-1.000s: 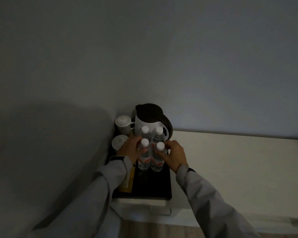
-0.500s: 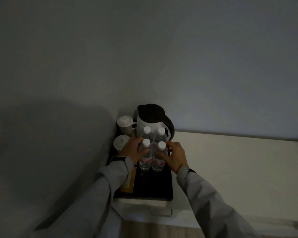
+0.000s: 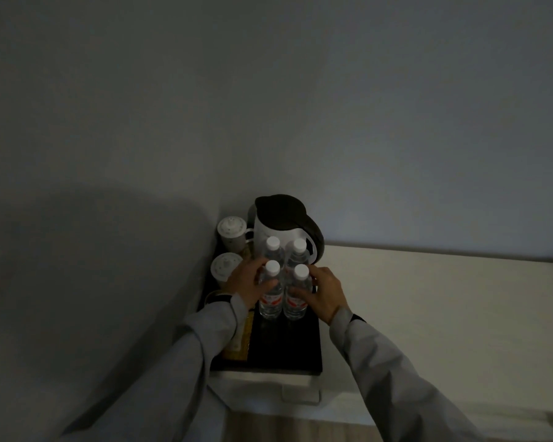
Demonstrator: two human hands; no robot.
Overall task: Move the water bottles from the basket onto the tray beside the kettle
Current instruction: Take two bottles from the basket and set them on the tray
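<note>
Dim grey walls meet in a corner above the white counter (image 3: 428, 314), where the black tray (image 3: 288, 349) sits. Four water bottles (image 3: 270, 291) stand upright in a tight square on it, just in front of the kettle (image 3: 283, 228). My left hand (image 3: 248, 283) and right hand (image 3: 324, 293) cup the front pair, fingers curled against their sides, probably to press them together neatly. Two lidded cups (image 3: 225, 266) crowd the left; no basket shows.
</note>
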